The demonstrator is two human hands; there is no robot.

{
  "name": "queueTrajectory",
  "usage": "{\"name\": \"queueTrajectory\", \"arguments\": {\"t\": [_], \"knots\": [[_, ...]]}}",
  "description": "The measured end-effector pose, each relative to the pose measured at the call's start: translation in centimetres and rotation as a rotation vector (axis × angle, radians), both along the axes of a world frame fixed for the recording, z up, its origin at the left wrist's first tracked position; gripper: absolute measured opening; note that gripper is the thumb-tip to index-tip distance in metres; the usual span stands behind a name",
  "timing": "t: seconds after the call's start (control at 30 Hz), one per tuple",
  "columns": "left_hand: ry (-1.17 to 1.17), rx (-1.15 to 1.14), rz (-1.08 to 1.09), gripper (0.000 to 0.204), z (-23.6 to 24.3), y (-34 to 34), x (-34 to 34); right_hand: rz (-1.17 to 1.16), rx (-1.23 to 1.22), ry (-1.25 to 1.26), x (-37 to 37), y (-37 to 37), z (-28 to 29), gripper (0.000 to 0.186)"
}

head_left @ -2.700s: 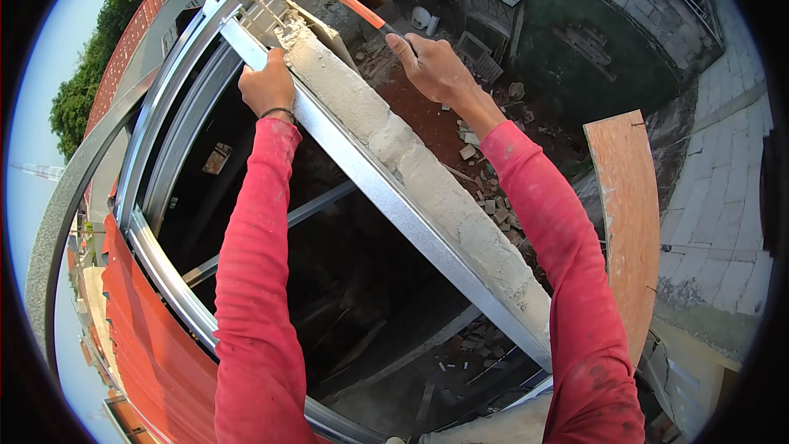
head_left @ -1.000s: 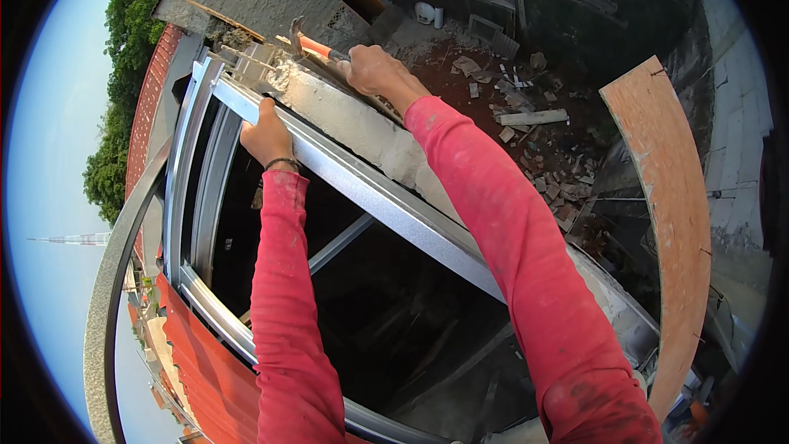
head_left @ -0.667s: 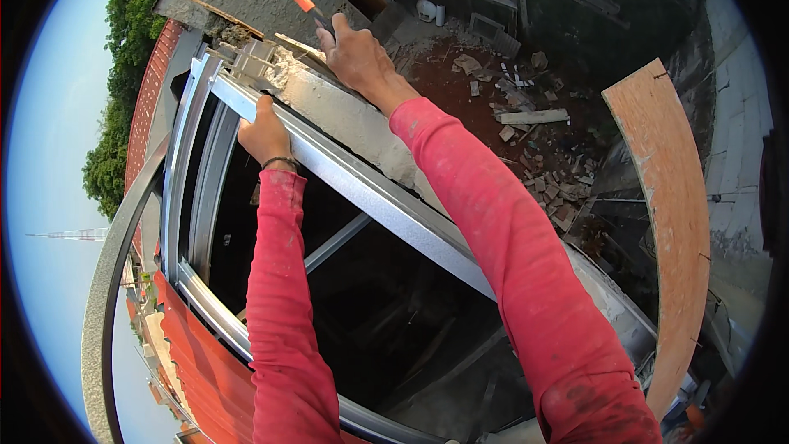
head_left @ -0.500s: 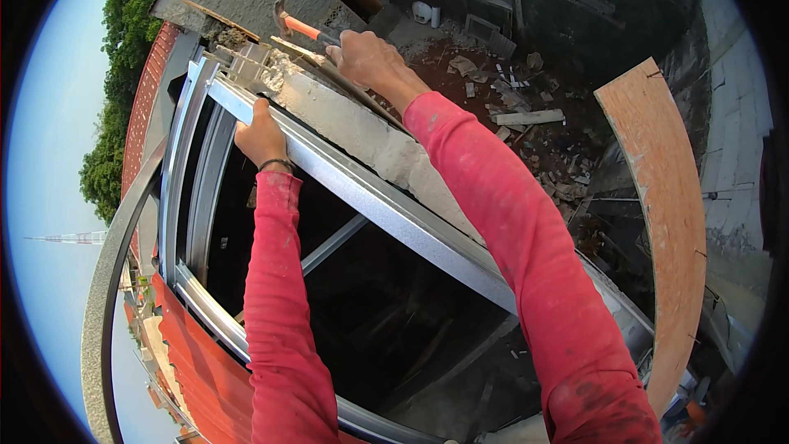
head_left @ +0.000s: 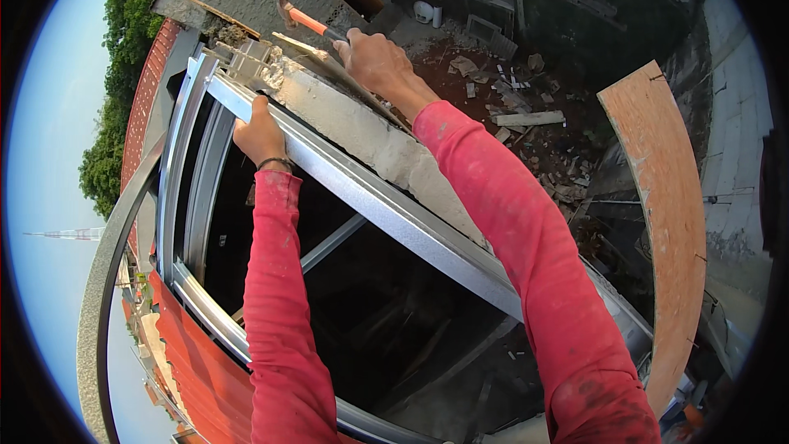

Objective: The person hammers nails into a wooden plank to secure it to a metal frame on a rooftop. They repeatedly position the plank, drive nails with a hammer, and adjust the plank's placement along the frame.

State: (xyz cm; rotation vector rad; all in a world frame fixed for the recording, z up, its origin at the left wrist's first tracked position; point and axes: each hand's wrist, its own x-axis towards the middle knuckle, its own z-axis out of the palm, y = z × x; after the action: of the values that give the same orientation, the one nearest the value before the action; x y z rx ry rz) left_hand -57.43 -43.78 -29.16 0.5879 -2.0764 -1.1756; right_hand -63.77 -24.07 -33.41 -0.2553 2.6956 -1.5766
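My right hand (head_left: 382, 68) is closed round the dark grip of a claw hammer (head_left: 306, 20) with an orange shaft. The hammer's head is up and to the left, above the rough end of a concrete wall top (head_left: 353, 127). Lower and to the left, my left hand (head_left: 261, 133) grips a shiny metal channel (head_left: 362, 201) near its far end, thumb over the upper edge. The channel runs beside the concrete, slanting down to the right, and meets another metal channel (head_left: 182, 156) at the far left corner. Part of the wall top is hidden behind my right arm.
Below the metal frame is a dark opening crossed by a thin bar (head_left: 333, 244). Rubble (head_left: 509, 86) lies far down beyond the wall. A plywood strip (head_left: 657, 197) with nails stands at the right. Red corrugated roofing (head_left: 193, 353) and a curved grey bar (head_left: 103, 304) are at the left.
My right hand and the hammer have shifted slightly, the hand to the right and the hammer head up and right. My left hand keeps its place on the channel.
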Motion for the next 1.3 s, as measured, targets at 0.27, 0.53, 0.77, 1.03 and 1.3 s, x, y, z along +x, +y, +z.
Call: {"name": "queueTrajectory", "arguments": {"t": [0.27,0.53,0.77,1.03,1.3], "knots": [[-0.016,0.015,-0.006,0.042,0.1,1.2,-0.8,-0.101,-0.078,0.288,0.7,-0.2,-4.1,0.037],[-0.014,0.005,0.008,0.043,0.3,0.4,-0.1,-0.104,-0.198,0.172,3.8,3.2,3.4,0.04],[0.007,-0.052,0.023,0.043,-0.3,-0.3,-0.7,0.029,0.082,0.161,3.8,1.3,-3.5,0.041],[-0.093,-0.095,0.122,0.052,-0.6,-0.9,-1.7,-0.147,-0.222,0.554,9.9,16.7,4.2,0.041],[-0.113,-0.155,0.16,0.059,-1.0,-2.4,-1.0,-0.512,-0.334,0.072,29.3,40.4,9.7,0.032]]}}
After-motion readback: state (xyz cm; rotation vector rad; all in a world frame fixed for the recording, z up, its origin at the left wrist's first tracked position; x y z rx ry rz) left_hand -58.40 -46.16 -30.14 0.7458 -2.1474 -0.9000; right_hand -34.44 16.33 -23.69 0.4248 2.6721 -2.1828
